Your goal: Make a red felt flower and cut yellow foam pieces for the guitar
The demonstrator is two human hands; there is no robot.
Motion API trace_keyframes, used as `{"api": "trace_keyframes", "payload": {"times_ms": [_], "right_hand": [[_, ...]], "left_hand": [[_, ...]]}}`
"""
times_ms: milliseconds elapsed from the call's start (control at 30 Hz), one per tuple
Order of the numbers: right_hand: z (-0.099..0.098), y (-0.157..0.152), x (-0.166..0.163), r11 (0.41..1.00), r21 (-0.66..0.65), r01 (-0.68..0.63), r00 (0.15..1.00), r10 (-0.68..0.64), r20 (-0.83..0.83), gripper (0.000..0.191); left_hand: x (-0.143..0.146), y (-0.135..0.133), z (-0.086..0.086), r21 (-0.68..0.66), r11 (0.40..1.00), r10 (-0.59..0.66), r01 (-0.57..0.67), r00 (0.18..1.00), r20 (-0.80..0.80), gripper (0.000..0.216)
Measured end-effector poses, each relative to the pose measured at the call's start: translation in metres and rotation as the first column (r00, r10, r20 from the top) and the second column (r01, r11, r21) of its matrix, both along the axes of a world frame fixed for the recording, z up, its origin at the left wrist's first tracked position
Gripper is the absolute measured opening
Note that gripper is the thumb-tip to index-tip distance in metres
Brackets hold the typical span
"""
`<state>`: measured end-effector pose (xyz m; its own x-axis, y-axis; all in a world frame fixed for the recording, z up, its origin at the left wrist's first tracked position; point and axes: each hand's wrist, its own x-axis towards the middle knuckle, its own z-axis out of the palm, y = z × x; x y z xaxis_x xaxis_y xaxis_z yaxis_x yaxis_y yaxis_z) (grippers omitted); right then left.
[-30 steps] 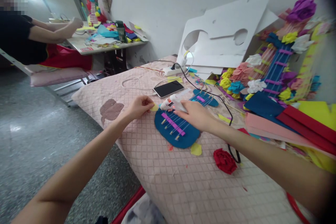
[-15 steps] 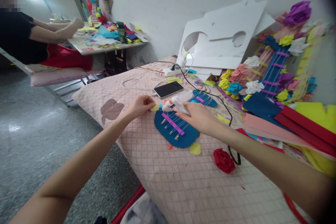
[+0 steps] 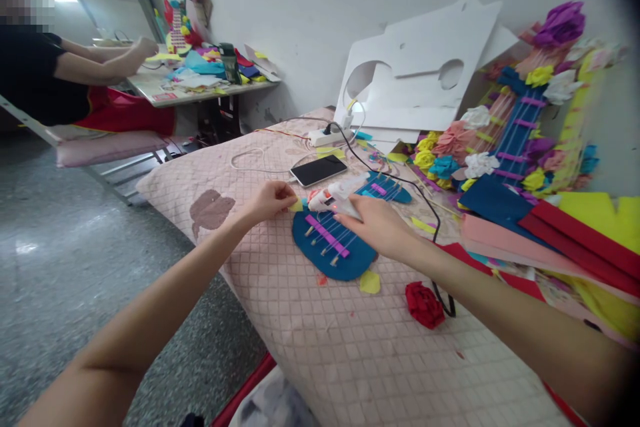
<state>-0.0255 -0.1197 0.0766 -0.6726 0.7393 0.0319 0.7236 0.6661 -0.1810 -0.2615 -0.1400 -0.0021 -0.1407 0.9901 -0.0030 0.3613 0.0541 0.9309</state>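
Note:
My left hand (image 3: 275, 201) pinches a small yellow paper piece (image 3: 297, 205) just off the left edge of a blue paper guitar. In my right hand (image 3: 373, 221) is a white hot glue gun (image 3: 334, 197), a small red light glowing on its side. Its nozzle points left, towards the yellow piece; whether they touch I cannot tell. Beneath the gun lies the blue guitar (image 3: 345, 267), strung with thin strings over a purple strip (image 3: 327, 235). The gun and my right hand hide part of its middle. A crumpled red paper flower (image 3: 424, 305) rests near my right forearm.
A phone (image 3: 319, 171) on a cable and a white power strip (image 3: 325, 137) lie behind. Finished paper guitars with flowers (image 3: 523, 123) lean at the right wall, beside coloured paper sheets (image 3: 500, 210). White cut boards (image 3: 395, 87) stand behind. At left, another person (image 3: 45, 73) sits at a table.
Both hands keep nearly the same pose, with the glue gun beside the yellow piece. The whole view has shifted very slightly.

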Motion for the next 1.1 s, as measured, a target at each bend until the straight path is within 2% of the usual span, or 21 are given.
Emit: {"api": "trace_keyframes", "payload": {"times_ms": [367, 600, 900, 1000, 1100], "right_hand": [[0.008, -0.008, 0.017, 0.998, -0.040, 0.043, 0.995, -0.046, -0.085, 0.024], [0.008, -0.010, 0.024, 0.999, -0.001, 0.053, 0.992, -0.053, -0.113, 0.026], [0.007, -0.009, 0.031, 0.998, -0.002, 0.070, 0.991, -0.070, -0.113, 0.027], [0.008, -0.009, 0.034, 0.995, -0.004, 0.097, 0.988, -0.096, -0.117, 0.029], [0.010, -0.010, 0.037, 0.995, 0.002, 0.103, 0.988, -0.102, -0.119, 0.030]], "left_hand": [[-0.001, 0.013, -0.012, 0.073, 0.997, -0.016, 0.020, 0.998, -0.053, 0.014], [-0.003, 0.011, -0.012, 0.063, 0.998, 0.014, -0.001, 0.977, -0.212, 0.036], [0.011, 0.008, -0.005, 0.037, 0.998, 0.060, -0.051, 0.935, -0.350, 0.038], [0.010, 0.006, -0.004, 0.026, 0.998, 0.065, -0.059, 0.943, -0.328, 0.041], [0.005, 0.003, -0.004, -0.031, 0.998, 0.041, -0.048, 0.980, -0.194, 0.043]]}}
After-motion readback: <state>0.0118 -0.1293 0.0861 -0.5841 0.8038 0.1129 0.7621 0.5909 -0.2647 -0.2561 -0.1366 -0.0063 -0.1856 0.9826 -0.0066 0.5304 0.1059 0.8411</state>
